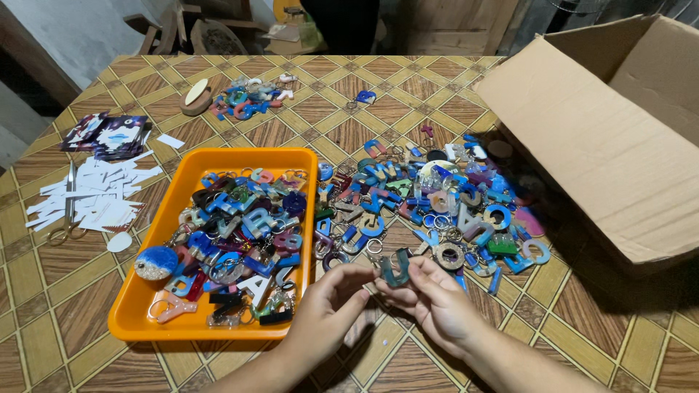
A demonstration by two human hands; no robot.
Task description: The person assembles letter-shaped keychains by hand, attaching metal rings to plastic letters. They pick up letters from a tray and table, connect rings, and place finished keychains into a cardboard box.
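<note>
Both hands (378,291) pinch teal letter keychain (395,268), near orange tray (138,306) edge.

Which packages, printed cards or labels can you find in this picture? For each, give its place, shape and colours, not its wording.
Cardboard box: right side of the table, large, brown, lying open on its side.
Printed cards: far left, a small fanned stack, dark blue, white and pink.
White paper slips: left of the orange tray, a loose pile of cut strips, scissors lying on it.
No screens or signs are in view.
</note>
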